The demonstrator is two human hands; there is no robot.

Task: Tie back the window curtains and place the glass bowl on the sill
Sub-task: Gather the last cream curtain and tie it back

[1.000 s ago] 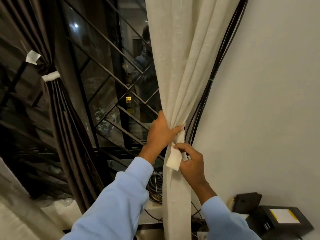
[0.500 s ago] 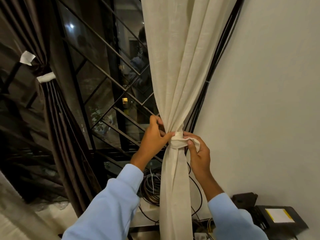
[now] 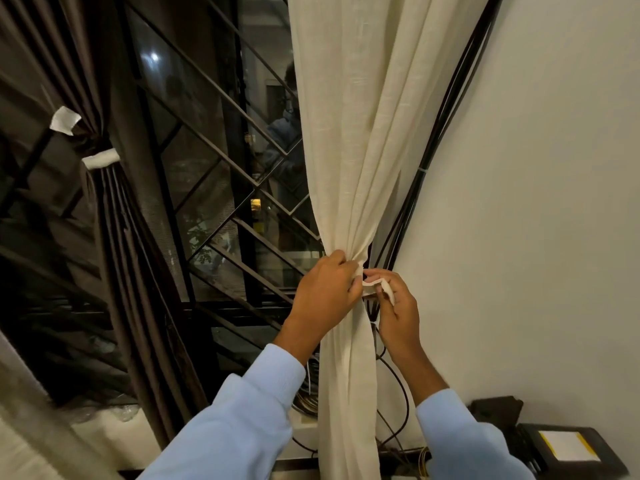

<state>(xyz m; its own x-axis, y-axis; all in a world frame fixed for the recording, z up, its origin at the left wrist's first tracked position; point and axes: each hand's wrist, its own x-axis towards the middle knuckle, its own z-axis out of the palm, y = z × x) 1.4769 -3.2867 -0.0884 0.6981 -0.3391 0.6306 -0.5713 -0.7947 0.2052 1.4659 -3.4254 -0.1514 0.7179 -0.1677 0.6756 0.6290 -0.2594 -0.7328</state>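
Observation:
A cream curtain (image 3: 349, 133) hangs at the window's right side, gathered into a bunch at mid height. My left hand (image 3: 323, 289) grips the bunch from the left. A cream tie strip (image 3: 375, 285) wraps the bunch, and my right hand (image 3: 398, 313) pinches its loose end just to the right of the curtain. A dark brown curtain (image 3: 114, 237) hangs at the left, bound by a white tie (image 3: 101, 158). No glass bowl is in view.
A window with a diagonal metal grille (image 3: 221, 188) lies behind the curtains. Dark cables (image 3: 440, 133) run along the white wall (image 3: 536, 202) beside the cream curtain. Coiled wires (image 3: 306, 403) lie low behind it. A black box (image 3: 568, 448) with a yellow-edged label sits at the bottom right.
The tie strip has gone from hanging loose in my right hand to being wrapped round the gathered cream curtain. My left hand has shifted over the bunch while the right draws the strip's end rightward.

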